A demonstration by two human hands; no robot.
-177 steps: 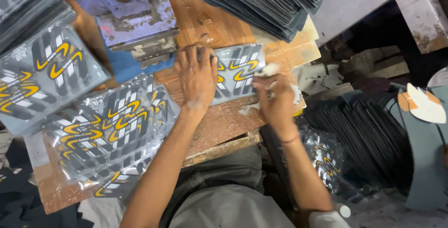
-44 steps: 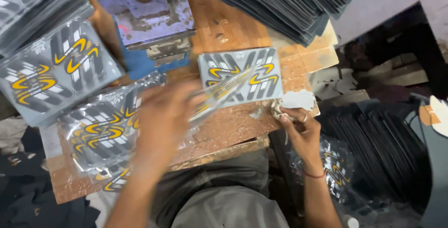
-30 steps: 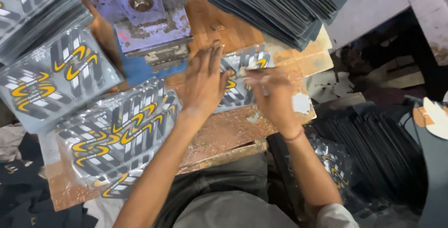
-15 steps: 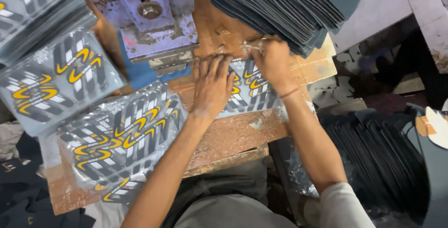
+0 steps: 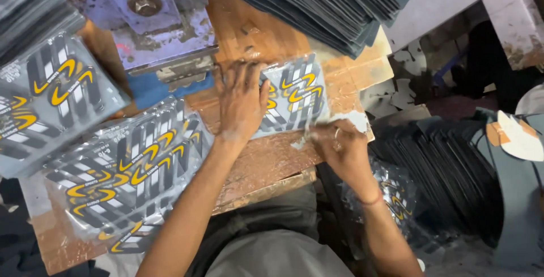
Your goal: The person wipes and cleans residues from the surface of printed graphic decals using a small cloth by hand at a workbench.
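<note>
A: Start at the fingers. What is the left hand [image 5: 242, 102] doing?

B: It lies flat, palm down, fingers stretched and slightly spread, pressing on the left end of a grey printed sheet [image 5: 294, 96] with yellow swooshes and white bars. That sheet sits just right of centre in the frame, on the worn wooden bench [image 5: 266, 166]. The hand grips nothing; it only bears down.

A: And the right hand [image 5: 341, 147]?

B: Lower right of the sheet, at the bench's edge. Its fingers are curled together around something pale and small at the sheet's lower right corner, but the hand is blurred, so I cannot tell what it pinches, or whether it pinches anything.

A: What has changed?

B: Half a second ago the right hand was up at the sheet's top edge, near the dark stack; now it has dropped to the lower right corner. The left hand has stayed planted on the sheet.

A: What surrounds them?

B: Directly above the left hand's fingertips stands a blue-painted metal press [image 5: 161, 24], chipped and rusty, with a blue pad under it. At the top, running to the upper right, a fanned stack of dark grey sheets [image 5: 323, 5] overhangs the bench. At the left, clear-wrapped bundles of the same printed sheets [image 5: 133, 166] lie overlapping, with another printed stack [image 5: 54, 92] further up. At the lower right, below the bench, a pile of dark cut pieces [image 5: 447, 180] rests, and another wrapped bundle shows behind the right forearm.
</note>
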